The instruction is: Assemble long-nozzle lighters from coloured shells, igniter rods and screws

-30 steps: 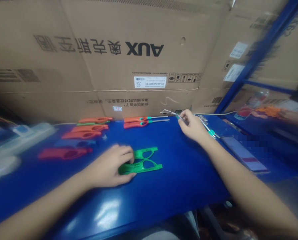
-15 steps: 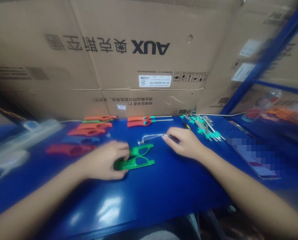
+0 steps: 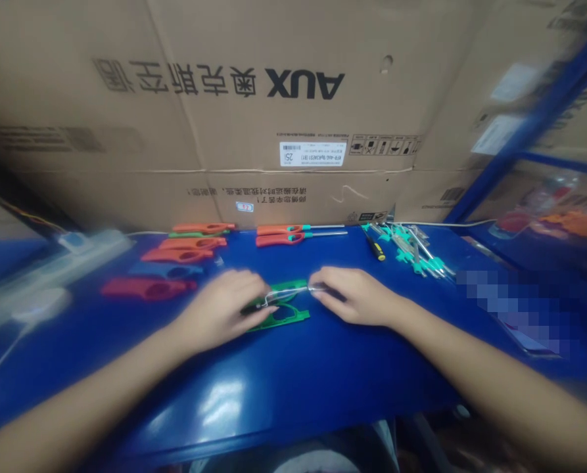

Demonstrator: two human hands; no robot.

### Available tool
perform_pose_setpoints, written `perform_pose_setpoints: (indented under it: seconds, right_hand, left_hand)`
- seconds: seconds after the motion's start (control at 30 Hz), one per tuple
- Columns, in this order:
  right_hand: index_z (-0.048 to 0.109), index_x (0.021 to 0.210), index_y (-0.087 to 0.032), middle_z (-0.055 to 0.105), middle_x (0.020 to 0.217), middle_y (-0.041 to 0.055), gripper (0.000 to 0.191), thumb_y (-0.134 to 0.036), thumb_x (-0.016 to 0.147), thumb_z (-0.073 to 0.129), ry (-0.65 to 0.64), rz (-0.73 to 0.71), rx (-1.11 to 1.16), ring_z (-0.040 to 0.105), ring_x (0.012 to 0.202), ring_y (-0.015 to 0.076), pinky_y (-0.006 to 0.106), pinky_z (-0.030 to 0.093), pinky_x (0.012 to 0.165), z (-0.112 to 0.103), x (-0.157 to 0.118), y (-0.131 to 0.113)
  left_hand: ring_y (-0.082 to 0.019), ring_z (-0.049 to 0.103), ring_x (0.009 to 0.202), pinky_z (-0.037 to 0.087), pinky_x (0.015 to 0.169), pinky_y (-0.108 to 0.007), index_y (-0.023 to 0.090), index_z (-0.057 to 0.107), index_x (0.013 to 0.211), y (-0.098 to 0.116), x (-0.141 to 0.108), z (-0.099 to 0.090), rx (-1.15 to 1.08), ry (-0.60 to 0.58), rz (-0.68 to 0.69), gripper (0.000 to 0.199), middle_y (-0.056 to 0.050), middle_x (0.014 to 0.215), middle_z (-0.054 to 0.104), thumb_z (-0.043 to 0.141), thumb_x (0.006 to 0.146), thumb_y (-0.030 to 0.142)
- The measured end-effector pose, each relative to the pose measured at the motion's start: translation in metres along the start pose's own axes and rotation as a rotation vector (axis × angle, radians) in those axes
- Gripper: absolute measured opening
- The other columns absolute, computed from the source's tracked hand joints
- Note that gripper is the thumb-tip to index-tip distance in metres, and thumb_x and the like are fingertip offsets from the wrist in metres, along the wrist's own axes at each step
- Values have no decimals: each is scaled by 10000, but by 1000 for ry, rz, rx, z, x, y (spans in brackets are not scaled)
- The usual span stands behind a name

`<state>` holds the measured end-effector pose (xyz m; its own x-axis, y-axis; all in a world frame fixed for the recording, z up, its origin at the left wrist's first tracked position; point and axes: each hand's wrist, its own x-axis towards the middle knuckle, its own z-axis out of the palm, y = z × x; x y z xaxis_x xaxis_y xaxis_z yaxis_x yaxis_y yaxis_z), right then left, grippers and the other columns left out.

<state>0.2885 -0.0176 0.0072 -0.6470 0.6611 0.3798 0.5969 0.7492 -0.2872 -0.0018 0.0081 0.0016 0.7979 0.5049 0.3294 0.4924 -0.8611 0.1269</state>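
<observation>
Green shells (image 3: 289,320) lie side by side at the centre of the desk (image 3: 323,381). From 3 o'clock the right hand (image 3: 356,295) pinches a rod (image 3: 293,290) over them; from 9 o'clock the left hand (image 3: 231,307) curls at their end, its grip I cannot tell. At 12 o'clock two lighters (image 3: 274,240) look assembled; the green shells appear not yet joined, and loose rods (image 3: 403,255) lie at 2 o'clock.
</observation>
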Motion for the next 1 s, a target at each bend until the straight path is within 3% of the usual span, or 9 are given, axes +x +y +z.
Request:
perform_pose_setpoints:
  seconds: [0.2,0.37,0.47,0.8,0.93,1.0]
  right_hand:
    - [532,1339,-202,699,1235,94,329,-290,1034,448,-16,2,-18,701,1002,207,327,553,802,5,-4,3]
    - [591,1296,-222,710,1009,57,308,-261,1037,430,-78,-45,-111,655,753,159,263,481,630,4,-3,5]
    - [607,1284,-225,689,954,49,308,-246,1035,428,-87,-61,-150,619,709,146,249,438,600,2,-2,6]
    - [590,1296,-221,722,1069,61,315,-207,1029,424,-159,-70,-67,684,890,186,296,518,723,2,-2,4]
    - [566,1307,-210,719,1213,80,300,-244,1031,453,-153,-32,-13,704,1031,210,340,547,849,3,-2,2]
    - [564,1290,-204,725,1201,84,285,-267,1028,472,-166,-7,0,715,1014,219,348,550,837,2,-3,1]
  left_hand:
    - [-186,596,793,408,730,-322,172,638,976,-1,-3,0,-8,111,37,137,-44,857,680,561,986,284]
    - [-183,615,797,417,732,-319,175,652,1045,-2,-4,0,-4,173,34,140,-46,896,707,595,974,281]
    - [-181,619,778,422,714,-314,170,670,1020,-3,-3,0,-3,170,43,164,-48,865,704,593,978,308]
    - [-174,606,724,425,684,-316,170,700,884,0,-1,-5,24,160,29,275,-52,790,687,534,1001,355]
    - [-180,631,747,443,691,-313,169,697,923,-2,-2,-3,26,154,20,252,-55,817,702,540,999,351]
    - [-188,655,770,464,710,-316,165,692,946,-4,-2,-2,34,165,19,243,-61,843,719,543,1000,349]
